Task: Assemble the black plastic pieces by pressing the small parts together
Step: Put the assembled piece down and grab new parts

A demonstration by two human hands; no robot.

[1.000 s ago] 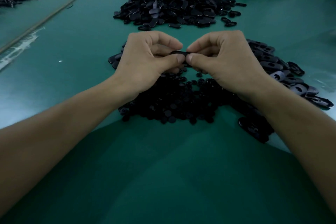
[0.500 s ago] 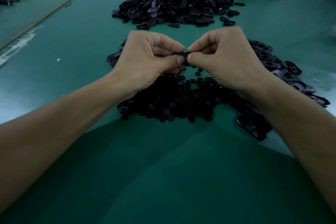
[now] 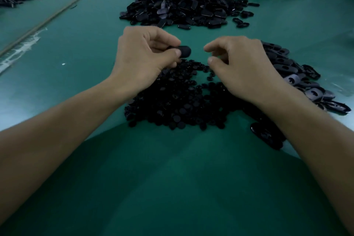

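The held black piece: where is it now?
Head view, near centre: the left hand pinches the black piece at the far edge of the small-parts pile, apart from the right hand.

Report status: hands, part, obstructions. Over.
Left hand pinches oval black plastic piece. Right hand empty, fingers loosely curled, over pile of small round black plastic parts. Gap between hands unobstructed.

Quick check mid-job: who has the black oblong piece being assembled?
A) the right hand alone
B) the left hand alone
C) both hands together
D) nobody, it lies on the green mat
B: the black oblong piece is pinched in the left hand, while the right hand is apart from it, with nothing visible in its fingers.
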